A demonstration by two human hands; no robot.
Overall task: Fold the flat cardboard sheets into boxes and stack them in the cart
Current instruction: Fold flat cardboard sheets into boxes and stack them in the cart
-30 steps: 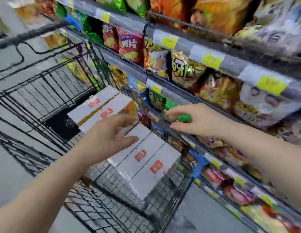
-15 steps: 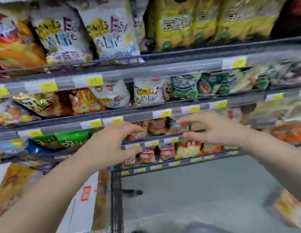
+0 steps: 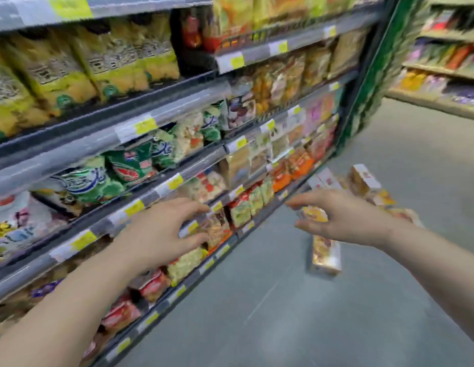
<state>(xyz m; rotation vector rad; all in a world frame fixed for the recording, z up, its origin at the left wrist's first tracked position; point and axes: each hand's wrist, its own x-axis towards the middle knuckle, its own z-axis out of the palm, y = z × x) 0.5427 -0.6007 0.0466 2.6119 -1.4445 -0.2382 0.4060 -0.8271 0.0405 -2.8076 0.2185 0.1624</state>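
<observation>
The boxes (image 3: 326, 253) lie on the floor (image 3: 283, 300) at right centre of the frame, behind my empty right hand (image 3: 344, 218), while my left hand (image 3: 161, 231), fingers spread, holds nothing before the shelves (image 3: 140, 176).

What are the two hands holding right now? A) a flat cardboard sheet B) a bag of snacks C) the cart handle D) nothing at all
D: the left hand and the right hand are both spread open in the air, with nothing in them.

Shop aisle: price-tagged shelves (image 3: 177, 157) of snack bags (image 3: 129, 165)
</observation>
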